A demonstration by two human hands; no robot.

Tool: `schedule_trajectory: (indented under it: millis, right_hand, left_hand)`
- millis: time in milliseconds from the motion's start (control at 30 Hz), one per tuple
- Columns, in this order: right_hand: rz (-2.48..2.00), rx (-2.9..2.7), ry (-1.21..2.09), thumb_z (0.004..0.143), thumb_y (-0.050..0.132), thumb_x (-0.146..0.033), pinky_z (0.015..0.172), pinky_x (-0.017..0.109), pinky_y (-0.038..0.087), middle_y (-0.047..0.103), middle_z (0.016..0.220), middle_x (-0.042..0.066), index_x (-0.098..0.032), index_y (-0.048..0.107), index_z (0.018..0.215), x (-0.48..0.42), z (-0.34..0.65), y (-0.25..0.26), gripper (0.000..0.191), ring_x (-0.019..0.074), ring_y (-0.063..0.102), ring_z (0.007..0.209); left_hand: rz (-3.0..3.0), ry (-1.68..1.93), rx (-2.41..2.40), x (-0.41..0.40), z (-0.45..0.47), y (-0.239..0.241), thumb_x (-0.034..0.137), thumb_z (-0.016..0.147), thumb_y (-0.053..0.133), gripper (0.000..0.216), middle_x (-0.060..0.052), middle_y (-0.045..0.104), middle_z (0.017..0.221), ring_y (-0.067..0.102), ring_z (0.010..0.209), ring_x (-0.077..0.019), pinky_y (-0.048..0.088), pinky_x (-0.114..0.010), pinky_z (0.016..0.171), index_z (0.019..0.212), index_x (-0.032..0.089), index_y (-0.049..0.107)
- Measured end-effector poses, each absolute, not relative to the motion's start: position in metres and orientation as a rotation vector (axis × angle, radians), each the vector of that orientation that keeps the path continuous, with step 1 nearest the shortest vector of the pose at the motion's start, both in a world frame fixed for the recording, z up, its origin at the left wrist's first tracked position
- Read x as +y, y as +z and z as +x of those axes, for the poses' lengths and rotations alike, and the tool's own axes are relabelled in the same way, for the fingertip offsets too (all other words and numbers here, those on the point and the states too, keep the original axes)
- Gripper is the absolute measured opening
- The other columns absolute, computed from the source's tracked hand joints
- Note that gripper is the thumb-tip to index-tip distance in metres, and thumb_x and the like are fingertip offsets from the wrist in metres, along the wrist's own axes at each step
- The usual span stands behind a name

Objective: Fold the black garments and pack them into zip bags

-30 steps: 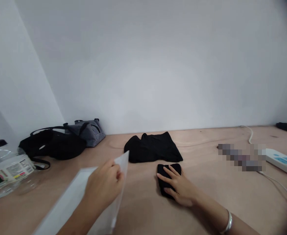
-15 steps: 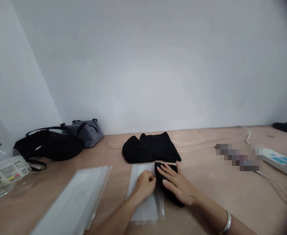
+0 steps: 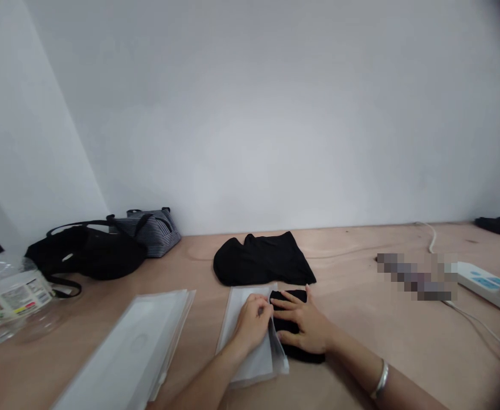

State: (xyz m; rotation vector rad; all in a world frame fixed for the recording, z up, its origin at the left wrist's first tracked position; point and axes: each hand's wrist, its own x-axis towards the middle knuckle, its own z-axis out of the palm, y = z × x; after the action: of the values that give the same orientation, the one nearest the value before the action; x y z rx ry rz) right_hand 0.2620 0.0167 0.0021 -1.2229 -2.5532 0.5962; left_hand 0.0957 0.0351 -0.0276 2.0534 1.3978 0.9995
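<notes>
Across from the bag stack (image 3: pixel 117 353) comes the left hand (image 3: pixel 253 323), pinching a clear bag (image 3: pixel 254 363) by its edge; right hand (image 3: pixel 310 327) flat, ungripping, on folded black cloth (image 3: pixel 287 326) alongside; slack pinch could drop that edge.

From where I stand I count 1 left hand (image 3: pixel 254 323), 1 right hand (image 3: pixel 308 326) and 1 bracelet (image 3: pixel 381 380); 1 flat black cloth (image 3: pixel 262 259), 1 folded black cloth (image 3: pixel 287 326); 1 single zip bag (image 3: pixel 250 364), 1 zip-bag pile (image 3: pixel 122 344) too overlapped to number; 1 bottle (image 3: pixel 17 296), 1 striped bag (image 3: pixel 158 234), 1 power strip (image 3: pixel 483 280).
</notes>
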Motion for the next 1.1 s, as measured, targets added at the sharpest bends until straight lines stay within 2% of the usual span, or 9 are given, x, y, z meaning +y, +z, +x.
schedule_trajectory:
  millis: [100, 200, 333, 433, 533, 667, 833, 967, 1100]
  right_hand:
    - [-1.288, -2.379, 0.537, 0.072, 0.056, -0.034, 0.092, 0.066, -0.008, 0.044, 0.130, 0.004, -0.032, 0.046, 0.121, 0.014, 0.248, -0.006, 0.050, 0.0316, 0.026, 0.125]
    - [-1.293, -2.128, 0.489, 0.073, 0.050, -0.022, 0.099, 0.050, 0.020, 0.049, 0.122, 0.008, -0.022, 0.051, 0.114, 0.007, 0.238, -0.009, 0.041, 0.0237, 0.042, 0.114]
    - [-1.277, -2.104, 0.347, 0.076, 0.048, -0.028, 0.074, 0.030, 0.042, 0.058, 0.094, 0.006, -0.020, 0.060, 0.094, -0.003, 0.242, 0.002, 0.023, 0.0180, 0.055, 0.084]
    - [-1.247, -2.277, 0.205, 0.071, 0.056, -0.043, 0.067, 0.030, 0.040, 0.056, 0.075, 0.004, -0.021, 0.064, 0.076, -0.004, 0.257, 0.012, 0.024, 0.0184, 0.052, 0.074]
    - [-1.086, -2.453, 0.203, 0.063, 0.059, -0.057, 0.072, 0.033, 0.039, 0.054, 0.079, 0.004, -0.022, 0.068, 0.074, 0.000, 0.273, 0.019, 0.037, 0.0197, 0.050, 0.078]
    - [-0.982, -2.579, 0.243, 0.050, 0.063, -0.067, 0.089, 0.044, 0.032, 0.049, 0.115, 0.009, -0.025, 0.066, 0.098, 0.003, 0.288, 0.022, 0.064, 0.0299, 0.044, 0.103]
    - [-0.942, -2.733, 0.346, 0.042, 0.065, -0.068, 0.100, 0.054, 0.008, 0.010, 0.145, 0.009, -0.029, 0.034, 0.132, 0.010, 0.294, 0.010, 0.102, 0.0381, 0.014, 0.127]
    - [-0.980, -2.772, 0.353, 0.047, 0.063, -0.068, 0.099, 0.057, 0.000, 0.000, 0.145, 0.012, -0.030, 0.023, 0.135, 0.016, 0.292, -0.004, 0.105, 0.0360, 0.003, 0.129]
    - [-0.935, -2.758, 0.237, 0.054, 0.060, -0.067, 0.097, 0.058, -0.007, 0.000, 0.145, 0.012, -0.028, 0.027, 0.134, 0.014, 0.287, -0.004, 0.095, 0.0352, 0.002, 0.130]
  left_hand:
    - [2.154, 1.000, 1.309, 0.032, 0.095, -0.019, 0.018, 0.081, 0.039, 0.023, -0.007, 0.056, 0.097, 0.053, 0.093, -0.0168, 0.041, -0.027, 0.081, 0.062, 0.018, 0.053]
    - [2.302, 0.936, 1.179, 0.028, 0.087, -0.006, 0.014, 0.082, 0.037, 0.020, -0.005, 0.056, 0.099, 0.054, 0.091, -0.0159, 0.041, -0.027, 0.080, 0.070, 0.018, 0.053]
    - [2.572, 0.744, 0.970, 0.020, 0.075, 0.009, 0.010, 0.078, 0.043, 0.016, -0.002, 0.058, 0.102, 0.054, 0.091, -0.0175, 0.038, -0.032, 0.084, 0.083, 0.019, 0.055]
    - [2.860, 0.530, 0.824, 0.013, 0.075, 0.015, 0.008, 0.079, 0.042, 0.019, -0.003, 0.057, 0.107, 0.053, 0.096, -0.0178, 0.036, -0.033, 0.087, 0.089, 0.019, 0.054]
    - [2.990, 0.459, 0.754, 0.012, 0.079, 0.017, 0.009, 0.083, 0.040, 0.021, -0.003, 0.057, 0.111, 0.052, 0.102, -0.0170, 0.034, -0.033, 0.091, 0.096, 0.020, 0.053]
    - [3.034, 0.537, 0.842, 0.016, 0.080, 0.017, 0.013, 0.087, 0.039, 0.021, -0.005, 0.055, 0.119, 0.040, 0.119, -0.0217, 0.033, -0.038, 0.096, 0.102, 0.019, 0.054]
    - [2.852, 0.597, 1.132, -0.002, 0.076, 0.010, 0.018, 0.086, 0.044, 0.020, -0.005, 0.050, 0.125, 0.039, 0.120, -0.0226, 0.033, -0.039, 0.100, 0.099, 0.021, 0.059]
    - [2.707, 0.487, 1.305, -0.017, 0.063, -0.010, 0.038, 0.088, 0.041, 0.041, -0.011, 0.036, 0.136, 0.031, 0.123, -0.0317, 0.031, -0.052, 0.098, 0.123, 0.019, 0.045]
    - [2.743, 0.393, 1.119, -0.016, 0.054, -0.014, 0.038, 0.092, 0.031, 0.048, -0.006, 0.025, 0.141, 0.023, 0.128, -0.0253, 0.024, -0.047, 0.102, 0.136, 0.021, 0.023]
